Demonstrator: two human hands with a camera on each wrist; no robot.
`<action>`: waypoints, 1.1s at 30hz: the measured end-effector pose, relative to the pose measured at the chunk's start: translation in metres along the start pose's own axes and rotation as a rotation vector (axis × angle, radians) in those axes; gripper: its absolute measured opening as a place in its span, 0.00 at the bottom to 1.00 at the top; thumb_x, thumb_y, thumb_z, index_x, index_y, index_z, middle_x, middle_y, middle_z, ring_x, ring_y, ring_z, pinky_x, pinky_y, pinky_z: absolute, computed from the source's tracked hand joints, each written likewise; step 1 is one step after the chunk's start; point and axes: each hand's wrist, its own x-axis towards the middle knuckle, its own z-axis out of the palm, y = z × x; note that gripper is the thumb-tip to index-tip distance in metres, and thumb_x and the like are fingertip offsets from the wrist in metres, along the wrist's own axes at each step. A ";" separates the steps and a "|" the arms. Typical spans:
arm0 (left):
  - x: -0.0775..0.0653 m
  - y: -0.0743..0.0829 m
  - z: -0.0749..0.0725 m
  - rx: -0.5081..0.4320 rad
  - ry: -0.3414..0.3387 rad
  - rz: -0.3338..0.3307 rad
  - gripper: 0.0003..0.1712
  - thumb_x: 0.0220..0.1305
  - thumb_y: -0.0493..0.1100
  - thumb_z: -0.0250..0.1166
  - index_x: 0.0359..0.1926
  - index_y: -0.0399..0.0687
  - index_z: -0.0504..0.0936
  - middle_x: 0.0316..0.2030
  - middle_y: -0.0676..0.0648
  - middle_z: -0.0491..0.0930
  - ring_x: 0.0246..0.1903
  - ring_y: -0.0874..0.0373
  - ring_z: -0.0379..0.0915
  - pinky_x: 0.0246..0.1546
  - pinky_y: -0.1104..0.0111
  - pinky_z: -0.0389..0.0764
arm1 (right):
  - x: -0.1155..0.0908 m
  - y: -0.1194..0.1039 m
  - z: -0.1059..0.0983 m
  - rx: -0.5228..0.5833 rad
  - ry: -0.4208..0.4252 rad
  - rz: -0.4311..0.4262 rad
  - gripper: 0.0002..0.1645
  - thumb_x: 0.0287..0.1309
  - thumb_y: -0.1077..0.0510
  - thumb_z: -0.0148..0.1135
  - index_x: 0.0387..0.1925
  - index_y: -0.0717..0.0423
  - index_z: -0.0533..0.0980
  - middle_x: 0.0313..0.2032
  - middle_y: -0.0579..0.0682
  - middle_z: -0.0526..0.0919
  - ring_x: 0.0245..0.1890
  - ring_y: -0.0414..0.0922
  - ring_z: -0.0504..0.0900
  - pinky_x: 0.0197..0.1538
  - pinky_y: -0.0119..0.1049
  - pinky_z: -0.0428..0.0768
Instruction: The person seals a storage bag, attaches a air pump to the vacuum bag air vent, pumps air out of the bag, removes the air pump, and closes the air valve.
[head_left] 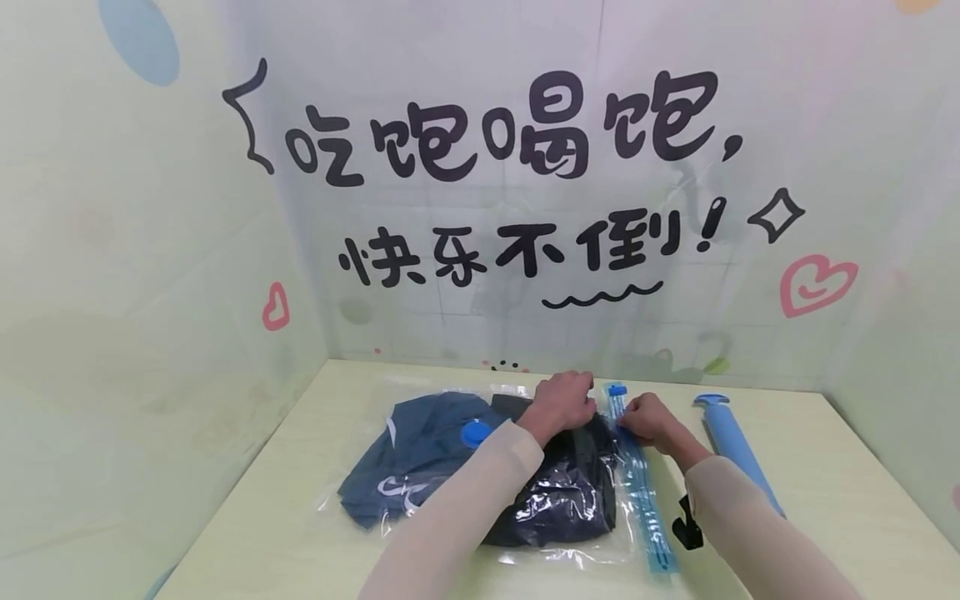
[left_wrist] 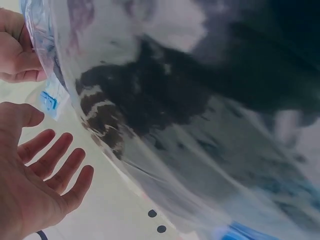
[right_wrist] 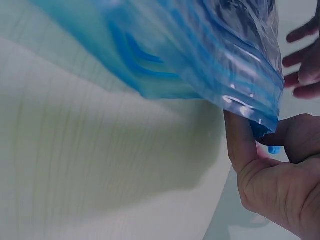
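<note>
A clear vacuum storage bag (head_left: 585,552) lies on the table with folded dark clothes (head_left: 570,500) and a blue garment (head_left: 427,433) inside. Its blue zip edge (head_left: 654,525) runs down the right side, and a small blue zip slider (head_left: 617,389) sits at the far end. My right hand (head_left: 651,421) pinches the zip edge between thumb and fingers, close below the slider. Above the bag's far right part is my left hand (head_left: 562,404); in the left wrist view its fingers (left_wrist: 57,160) are spread and loosely bent, holding nothing.
A blue hand pump (head_left: 738,446) lies right of the bag, partly behind the right forearm. Next to that forearm is a small black object (head_left: 688,529). A round blue valve (head_left: 476,432) sits on the bag. A printed curtain (head_left: 480,333) stands behind the table.
</note>
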 end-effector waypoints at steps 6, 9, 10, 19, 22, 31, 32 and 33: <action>0.000 -0.004 -0.005 0.019 0.002 -0.025 0.11 0.74 0.49 0.60 0.50 0.50 0.79 0.40 0.50 0.80 0.37 0.55 0.77 0.37 0.59 0.79 | 0.003 -0.006 -0.001 -0.056 -0.080 0.057 0.17 0.64 0.70 0.55 0.19 0.59 0.67 0.19 0.47 0.65 0.18 0.42 0.68 0.22 0.32 0.72; 0.002 -0.005 -0.004 0.010 0.000 -0.032 0.08 0.73 0.47 0.60 0.46 0.50 0.79 0.37 0.50 0.78 0.34 0.56 0.75 0.35 0.59 0.79 | 0.005 -0.009 -0.008 -0.075 -0.116 0.102 0.09 0.68 0.67 0.53 0.31 0.69 0.72 0.26 0.53 0.71 0.26 0.47 0.74 0.32 0.40 0.82; 0.003 -0.005 -0.004 0.011 0.002 -0.032 0.07 0.73 0.47 0.60 0.45 0.49 0.79 0.37 0.50 0.78 0.34 0.55 0.76 0.35 0.59 0.79 | 0.007 -0.009 -0.009 -0.069 -0.119 0.105 0.09 0.70 0.66 0.52 0.35 0.70 0.72 0.28 0.54 0.71 0.29 0.48 0.75 0.35 0.42 0.83; 0.012 0.007 0.004 0.038 0.009 -0.067 0.09 0.74 0.48 0.60 0.48 0.50 0.80 0.42 0.49 0.80 0.42 0.54 0.78 0.40 0.58 0.80 | 0.012 -0.008 -0.006 0.034 0.019 0.023 0.14 0.75 0.62 0.48 0.46 0.74 0.66 0.31 0.55 0.70 0.33 0.50 0.75 0.42 0.48 0.81; 0.015 0.010 0.007 0.028 0.011 -0.077 0.10 0.74 0.49 0.59 0.49 0.50 0.80 0.44 0.49 0.80 0.44 0.53 0.78 0.42 0.58 0.79 | 0.009 -0.008 -0.006 0.044 0.063 -0.028 0.13 0.75 0.61 0.49 0.41 0.72 0.67 0.27 0.53 0.70 0.29 0.46 0.74 0.35 0.43 0.80; 0.019 0.016 0.008 -0.019 0.008 -0.100 0.13 0.73 0.46 0.62 0.55 0.51 0.79 0.47 0.50 0.81 0.46 0.54 0.78 0.45 0.59 0.80 | 0.009 -0.012 -0.003 0.052 0.055 -0.108 0.12 0.75 0.61 0.52 0.39 0.70 0.72 0.29 0.55 0.74 0.31 0.48 0.76 0.36 0.44 0.82; 0.019 0.017 0.008 -0.040 0.005 -0.101 0.15 0.73 0.45 0.63 0.57 0.51 0.79 0.48 0.50 0.82 0.46 0.55 0.79 0.45 0.59 0.80 | 0.009 -0.013 -0.004 0.049 0.053 -0.110 0.12 0.75 0.61 0.51 0.40 0.70 0.72 0.30 0.55 0.74 0.31 0.48 0.76 0.37 0.45 0.82; 0.020 0.017 0.008 -0.060 0.000 -0.100 0.16 0.73 0.44 0.63 0.59 0.52 0.79 0.49 0.50 0.82 0.46 0.55 0.79 0.45 0.60 0.80 | 0.009 -0.013 -0.004 0.043 0.051 -0.112 0.13 0.75 0.61 0.51 0.40 0.70 0.72 0.31 0.56 0.75 0.32 0.49 0.76 0.38 0.45 0.83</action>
